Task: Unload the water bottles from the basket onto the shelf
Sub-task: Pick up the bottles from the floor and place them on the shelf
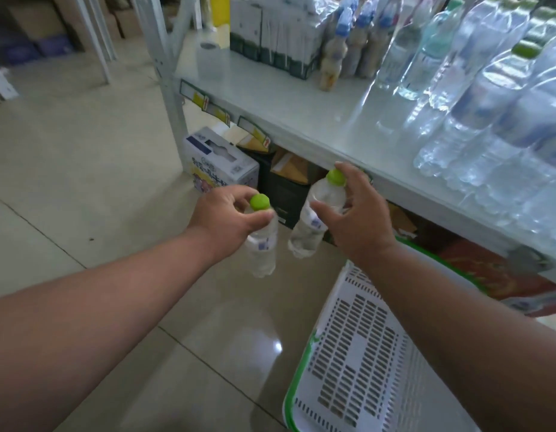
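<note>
My left hand grips a clear water bottle by its neck, just under the green cap, and the bottle hangs over the floor. In my right hand is a second green-capped water bottle, held near its top and tilted, just below the front edge of the shelf. The white basket with a green rim stands on the floor at the lower right, under my right forearm. Several more water bottles stand in rows on the right part of the shelf.
White-and-green cartons and beige drink bottles fill the back of the shelf. Price tags hang along the shelf's front edge. Below it lie a white printed box, dark cartons and a red pack. Tiled floor spreads to the left.
</note>
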